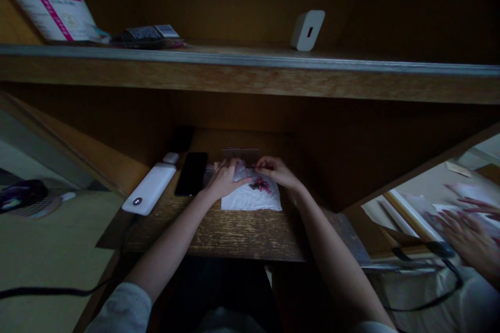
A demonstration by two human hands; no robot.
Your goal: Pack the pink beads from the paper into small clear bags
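On a white paper or cloth sheet (pixel 250 201) lies a small cluster of pink-red beads (pixel 261 184). My left hand (pixel 223 181) rests at the left part of the sheet, thumb stretched toward the beads and fingers spread over a crinkled clear plastic bag (pixel 241 170). Just behind the beads, my right hand (pixel 275 170) has its thumb and forefinger pinched together. Whatever is between those fingertips is too small and dark to make out.
Left of the sheet lie a black phone (pixel 191 174) and a white power bank (pixel 150 188) with a cable. A shelf edge (pixel 250 75) runs above, carrying a white charger (pixel 308 31) and a packet (pixel 146 35). Another person's hands (pixel 466 226) are at the right.
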